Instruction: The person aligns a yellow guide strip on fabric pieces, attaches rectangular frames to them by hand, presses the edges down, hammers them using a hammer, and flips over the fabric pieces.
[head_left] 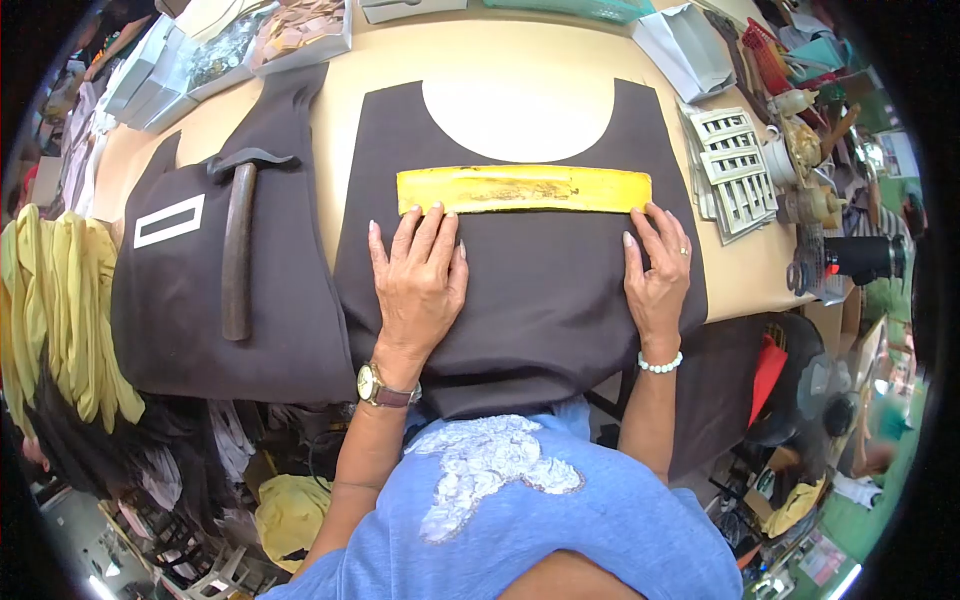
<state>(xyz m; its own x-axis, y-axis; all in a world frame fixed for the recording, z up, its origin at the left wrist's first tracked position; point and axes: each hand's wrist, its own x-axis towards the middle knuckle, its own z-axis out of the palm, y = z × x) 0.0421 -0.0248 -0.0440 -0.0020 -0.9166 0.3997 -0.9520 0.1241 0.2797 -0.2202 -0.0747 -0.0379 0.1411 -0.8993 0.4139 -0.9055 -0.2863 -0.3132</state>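
A long yellow strip with dark smudges along its middle lies across a dark cloth garment piece, below its scooped neckline. My left hand rests palm down on the cloth with fingers apart, its fingertips touching the strip's lower edge near the left end. My right hand, fingers also extended, touches the lower right corner of the strip. To the left, a hammer with a wooden handle rests on another stack of dark garment pieces. A white rectangular frame lies on that stack.
White boxes of small pieces stand at the back left, and a white box at the back right. Slotted cream templates are stacked on the right of the table. Yellow cloth hangs at the left.
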